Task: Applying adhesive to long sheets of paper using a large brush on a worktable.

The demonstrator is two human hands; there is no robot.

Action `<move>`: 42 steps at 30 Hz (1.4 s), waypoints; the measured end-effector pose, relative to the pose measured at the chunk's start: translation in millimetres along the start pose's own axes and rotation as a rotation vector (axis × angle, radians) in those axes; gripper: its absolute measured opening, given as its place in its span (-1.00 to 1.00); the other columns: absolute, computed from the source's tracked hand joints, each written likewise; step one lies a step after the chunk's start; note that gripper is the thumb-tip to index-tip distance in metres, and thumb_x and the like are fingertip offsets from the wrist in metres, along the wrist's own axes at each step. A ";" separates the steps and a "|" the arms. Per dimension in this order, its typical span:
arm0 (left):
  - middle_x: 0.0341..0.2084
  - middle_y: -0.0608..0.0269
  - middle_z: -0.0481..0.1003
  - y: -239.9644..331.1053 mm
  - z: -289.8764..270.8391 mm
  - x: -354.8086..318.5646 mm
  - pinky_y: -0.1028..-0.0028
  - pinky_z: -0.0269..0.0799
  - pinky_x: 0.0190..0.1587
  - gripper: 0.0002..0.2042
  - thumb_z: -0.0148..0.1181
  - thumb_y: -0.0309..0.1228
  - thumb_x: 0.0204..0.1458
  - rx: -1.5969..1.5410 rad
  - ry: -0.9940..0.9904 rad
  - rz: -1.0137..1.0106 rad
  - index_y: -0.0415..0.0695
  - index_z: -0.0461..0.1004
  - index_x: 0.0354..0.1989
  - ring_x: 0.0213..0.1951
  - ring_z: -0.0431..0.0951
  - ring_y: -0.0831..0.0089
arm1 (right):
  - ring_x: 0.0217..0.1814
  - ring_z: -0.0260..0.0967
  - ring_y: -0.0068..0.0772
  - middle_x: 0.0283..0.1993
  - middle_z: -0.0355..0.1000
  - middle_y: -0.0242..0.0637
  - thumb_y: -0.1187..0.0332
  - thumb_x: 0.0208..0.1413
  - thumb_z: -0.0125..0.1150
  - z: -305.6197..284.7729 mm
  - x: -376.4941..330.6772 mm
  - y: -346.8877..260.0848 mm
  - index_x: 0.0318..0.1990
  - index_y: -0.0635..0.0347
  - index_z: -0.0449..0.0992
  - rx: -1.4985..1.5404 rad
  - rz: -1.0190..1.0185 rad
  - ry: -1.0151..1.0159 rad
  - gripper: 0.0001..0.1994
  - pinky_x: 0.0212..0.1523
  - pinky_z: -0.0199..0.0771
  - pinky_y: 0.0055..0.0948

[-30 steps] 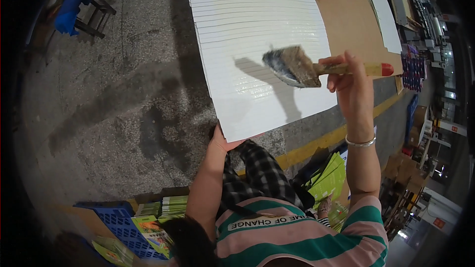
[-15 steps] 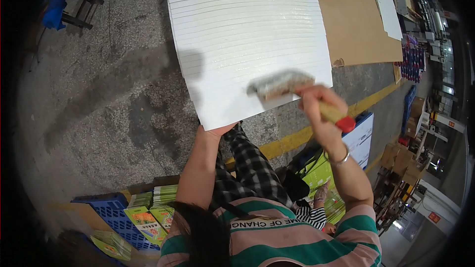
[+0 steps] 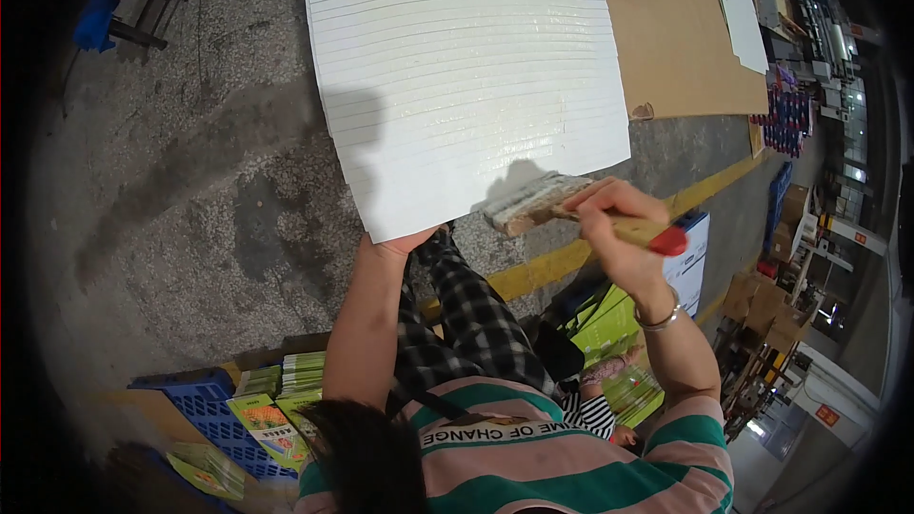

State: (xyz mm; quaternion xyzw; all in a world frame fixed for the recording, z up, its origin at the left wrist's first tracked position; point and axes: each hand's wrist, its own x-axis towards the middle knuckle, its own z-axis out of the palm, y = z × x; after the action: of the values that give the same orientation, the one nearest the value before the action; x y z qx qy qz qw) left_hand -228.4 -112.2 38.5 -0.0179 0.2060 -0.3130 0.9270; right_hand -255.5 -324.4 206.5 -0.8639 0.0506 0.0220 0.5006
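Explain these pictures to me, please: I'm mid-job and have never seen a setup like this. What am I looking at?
There is no machine here: you see a person working with two bare hands. Every picture comes from one wide fisheye camera on the person's head, looking down, so picture left is their left and straight edges bend near the rim.

The white sheets overlap, their edges showing as lines, with shiny patches on top. Beside them is a brown board.

The left hand is at the sheets' near-left corner, fingers hidden underneath. The right hand holds a wide brush by its handle, bristles at the near edge; whether they touch is unclear.
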 end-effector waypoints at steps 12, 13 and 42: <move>0.02 0.21 0.35 2.8 -21.7 -1.0 0.28 0.36 0.02 -0.49 -0.11 -0.02 0.12 0.060 -0.094 -0.025 -0.11 0.24 0.13 0.02 0.36 0.30 | -0.48 0.34 -0.68 -0.55 0.45 -0.38 0.43 0.01 0.15 -11.7 67.7 -28.0 -0.46 0.33 0.52 -0.053 -0.046 0.165 -0.87 -0.43 0.34 -0.65; 0.03 0.23 0.34 2.0 -28.0 1.6 0.29 0.35 0.03 -0.50 -0.11 -0.03 0.12 -0.002 -0.140 -0.041 -0.10 0.24 0.13 0.02 0.36 0.31 | -0.50 0.33 -0.67 -0.58 0.42 -0.40 0.40 0.02 0.15 -11.8 85.7 -21.2 -0.45 0.31 0.52 0.022 -0.098 0.226 -0.86 -0.44 0.34 -0.65; 0.13 0.21 0.25 16.5 31.7 -17.6 0.25 0.27 0.11 -0.44 -0.37 0.02 0.20 -0.023 -0.004 0.011 -0.11 0.11 0.24 0.12 0.30 0.25 | -0.60 0.31 -0.67 -0.66 0.37 -0.38 0.38 -0.02 0.16 40.3 165.0 -63.0 -0.55 0.31 0.43 -0.016 -0.071 0.099 -0.81 -0.57 0.27 -0.67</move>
State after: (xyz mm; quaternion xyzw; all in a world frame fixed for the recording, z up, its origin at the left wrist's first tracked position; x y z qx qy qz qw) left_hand -219.2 -91.6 71.4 -0.0280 0.2077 -0.3052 0.9289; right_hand -84.1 -269.1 226.1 -0.8692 0.0446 -0.0381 0.4909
